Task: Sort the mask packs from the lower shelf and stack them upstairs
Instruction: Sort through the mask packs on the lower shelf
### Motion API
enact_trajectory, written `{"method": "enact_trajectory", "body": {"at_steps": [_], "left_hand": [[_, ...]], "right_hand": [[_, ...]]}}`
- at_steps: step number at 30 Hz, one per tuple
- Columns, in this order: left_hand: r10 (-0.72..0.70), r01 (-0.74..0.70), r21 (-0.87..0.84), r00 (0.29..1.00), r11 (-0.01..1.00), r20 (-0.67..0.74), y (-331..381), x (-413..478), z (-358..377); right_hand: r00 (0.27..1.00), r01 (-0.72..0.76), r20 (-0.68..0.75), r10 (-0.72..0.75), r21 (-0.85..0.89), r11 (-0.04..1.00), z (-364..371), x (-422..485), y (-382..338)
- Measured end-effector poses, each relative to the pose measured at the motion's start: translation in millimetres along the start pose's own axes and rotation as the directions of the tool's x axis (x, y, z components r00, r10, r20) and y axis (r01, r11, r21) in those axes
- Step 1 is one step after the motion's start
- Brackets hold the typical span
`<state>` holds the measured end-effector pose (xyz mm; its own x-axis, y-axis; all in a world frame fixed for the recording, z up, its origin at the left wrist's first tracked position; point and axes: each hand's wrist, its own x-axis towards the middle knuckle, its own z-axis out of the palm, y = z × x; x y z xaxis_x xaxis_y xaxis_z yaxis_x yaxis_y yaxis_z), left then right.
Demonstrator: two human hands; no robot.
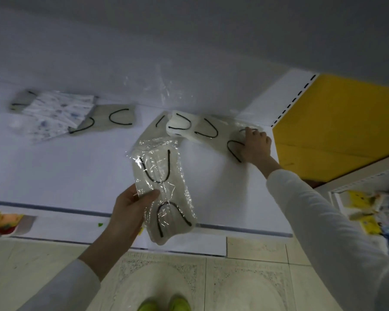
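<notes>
My left hand (130,207) grips a clear plastic pack of grey masks with black ear loops (164,189), held above the front of the low white shelf (65,167). My right hand (255,145) reaches to the back right of the shelf and closes its fingers on another grey mask pack (225,135) that lies flat there. A folded white mask (179,126) rests on that pack's left end. Further left lie a patterned white mask pack (56,115) and a grey mask pack (115,118) partly under it.
A yellow side panel (337,122) closes the shelf on the right. Colourful goods (377,216) fill the neighbouring shelf at right, and more (2,223) sit at the left edge. Tiled floor (245,283) and my green shoes (164,305) are below.
</notes>
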<state>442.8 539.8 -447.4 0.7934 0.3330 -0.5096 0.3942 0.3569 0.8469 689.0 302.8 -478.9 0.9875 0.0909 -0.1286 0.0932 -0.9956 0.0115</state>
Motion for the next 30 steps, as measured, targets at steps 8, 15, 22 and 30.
{"method": "enact_trajectory", "body": {"at_steps": [8,15,22,30], "left_hand": [[-0.015,0.015,0.032,1.000,0.999,-0.014,1,1,-2],[0.014,-0.011,0.148,1.000,0.989,-0.024,20,-7,-7],[0.043,-0.071,0.368,0.995,0.927,0.085,56,-28,8],[-0.076,0.037,0.182,0.975,0.983,0.211,78,-74,33]], "right_hand": [[0.998,-0.066,0.009,0.066,0.238,0.969,-19,-18,1],[0.946,0.324,-0.169,-0.277,0.529,0.784,-83,-74,17],[0.426,0.900,-0.057,-0.903,-0.070,0.429,-129,-130,-37],[0.364,0.859,-0.155,-0.918,-0.324,0.396,-136,-155,-97]]}}
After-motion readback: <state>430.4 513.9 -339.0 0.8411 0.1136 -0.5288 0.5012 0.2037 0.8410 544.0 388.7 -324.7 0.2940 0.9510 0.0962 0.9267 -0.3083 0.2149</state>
